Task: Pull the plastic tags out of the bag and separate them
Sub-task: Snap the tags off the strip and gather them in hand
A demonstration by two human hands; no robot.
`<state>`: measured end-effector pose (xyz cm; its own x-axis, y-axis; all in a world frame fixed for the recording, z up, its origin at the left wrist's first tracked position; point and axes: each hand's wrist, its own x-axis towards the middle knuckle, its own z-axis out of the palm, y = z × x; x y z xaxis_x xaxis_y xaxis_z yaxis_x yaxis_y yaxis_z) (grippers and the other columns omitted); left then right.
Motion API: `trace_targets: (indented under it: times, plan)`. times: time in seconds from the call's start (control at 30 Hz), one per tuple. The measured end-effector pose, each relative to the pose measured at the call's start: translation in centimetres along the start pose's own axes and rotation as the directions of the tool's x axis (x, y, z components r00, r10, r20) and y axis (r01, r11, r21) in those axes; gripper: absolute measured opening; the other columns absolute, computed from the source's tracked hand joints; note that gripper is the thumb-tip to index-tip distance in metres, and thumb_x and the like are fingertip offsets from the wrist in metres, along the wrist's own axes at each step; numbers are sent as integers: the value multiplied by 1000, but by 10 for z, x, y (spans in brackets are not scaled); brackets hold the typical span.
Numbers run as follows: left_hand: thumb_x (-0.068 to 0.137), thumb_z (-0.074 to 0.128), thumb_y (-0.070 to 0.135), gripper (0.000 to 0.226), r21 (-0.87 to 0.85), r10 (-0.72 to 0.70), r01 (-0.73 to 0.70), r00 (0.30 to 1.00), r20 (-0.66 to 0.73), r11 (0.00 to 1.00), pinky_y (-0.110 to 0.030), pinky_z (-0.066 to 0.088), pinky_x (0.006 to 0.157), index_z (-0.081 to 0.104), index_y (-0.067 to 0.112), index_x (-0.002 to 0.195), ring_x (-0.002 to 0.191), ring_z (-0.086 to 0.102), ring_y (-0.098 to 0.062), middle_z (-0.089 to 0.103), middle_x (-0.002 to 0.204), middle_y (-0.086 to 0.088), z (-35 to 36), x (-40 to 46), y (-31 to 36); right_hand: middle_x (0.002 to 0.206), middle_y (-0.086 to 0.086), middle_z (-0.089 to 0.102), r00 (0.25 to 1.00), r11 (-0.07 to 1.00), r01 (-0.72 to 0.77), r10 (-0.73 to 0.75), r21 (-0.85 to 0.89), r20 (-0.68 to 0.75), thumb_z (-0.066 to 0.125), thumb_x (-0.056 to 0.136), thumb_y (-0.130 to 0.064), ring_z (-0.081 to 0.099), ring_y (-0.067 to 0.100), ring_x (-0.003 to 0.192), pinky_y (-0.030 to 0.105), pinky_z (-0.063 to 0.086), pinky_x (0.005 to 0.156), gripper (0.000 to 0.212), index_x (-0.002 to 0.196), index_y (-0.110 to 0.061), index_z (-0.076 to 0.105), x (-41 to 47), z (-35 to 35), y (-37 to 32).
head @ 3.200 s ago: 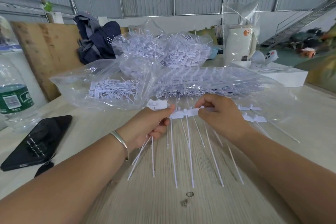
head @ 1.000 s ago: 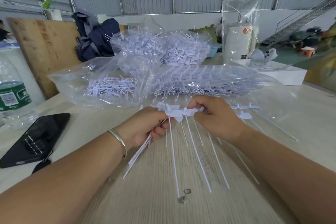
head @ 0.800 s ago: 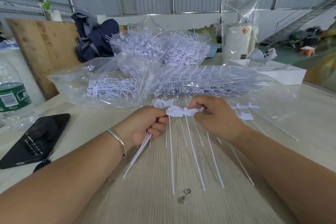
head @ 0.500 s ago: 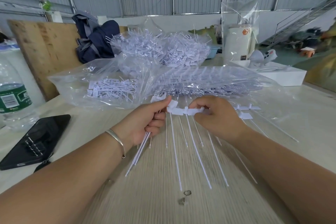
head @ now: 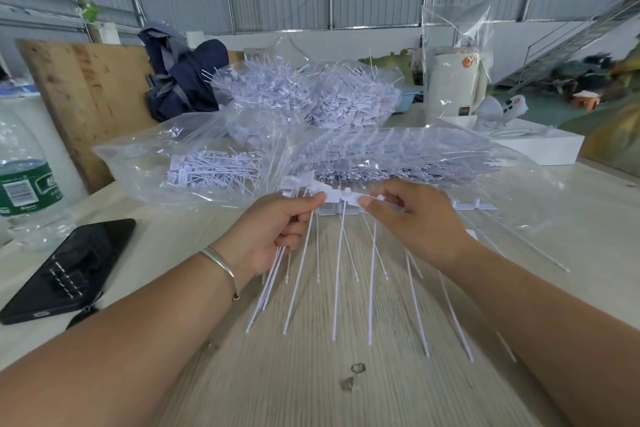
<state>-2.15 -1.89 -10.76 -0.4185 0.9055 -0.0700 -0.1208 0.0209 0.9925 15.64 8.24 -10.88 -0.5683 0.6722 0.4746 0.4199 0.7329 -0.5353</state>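
Observation:
A joined strip of white plastic tags [head: 341,199] hangs between my hands just above the wooden table [head: 311,385], its thin tails pointing down toward me. My left hand [head: 273,236] pinches the strip's left end with thumb and forefinger and also grips a small bundle of separated tags [head: 268,282] in its curled fingers. My right hand [head: 412,222] pinches the strip's right end. Behind my hands lies a clear plastic bag [head: 381,163] full of tag strips. A few loose tags [head: 481,210] lie to the right, by the bag's mouth.
Another clear bag [head: 211,170] of tags lies at the left, with a heap of loose tags [head: 311,97] behind. A black phone [head: 69,270] and a water bottle [head: 24,191] are at the left. A white box [head: 540,149] stands at the right. Small debris [head: 353,376] lies near me.
My left hand added a torn-off tag to its bundle, then came back to pinch the strip's left end. My right hand kept its hold throughout.

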Motion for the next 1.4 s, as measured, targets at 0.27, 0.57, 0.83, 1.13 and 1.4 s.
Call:
trace_targets:
  times: [0.27,0.57,0.83,1.13,1.4]
  plan:
    - [70,69,19,22,-240,-43,111,961,275,964,-12,16,31,59,15,51,30,27,-3,39,46,7,7,-10,7,60,-1,58,978,796,-122,-4,593,207,64,72,-54,52,7,60,1,39,63,49,71,-5,62,-1,-1,0]
    - [75,73,18,7,-262,-92,246,868,489,933,-11,18,30,71,11,74,35,29,-2,38,62,4,15,-13,-2,59,0,58,923,771,-215,-40,600,382,59,67,-72,44,5,52,11,35,54,54,66,-18,66,-7,8,-10]
    - [83,58,19,12,-307,-68,148,965,254,940,-12,16,30,50,12,76,39,33,-4,56,63,-1,10,-6,3,68,9,57,969,729,-209,66,651,237,73,79,-21,52,13,62,20,42,64,25,88,0,66,-2,2,-6]
    - [90,53,2,39,-152,-52,69,992,113,986,-14,16,32,37,19,58,34,23,-3,28,48,7,3,-2,2,67,9,59,989,798,-141,88,586,118,65,84,-3,51,15,64,27,41,66,11,79,-12,68,2,0,-1]
    - [92,59,42,35,-110,-123,126,992,38,986,-14,20,30,47,18,69,34,30,-4,45,52,3,7,-2,-2,77,11,63,995,949,47,-74,311,74,59,84,-6,46,5,58,26,38,60,20,78,-24,68,0,5,2]
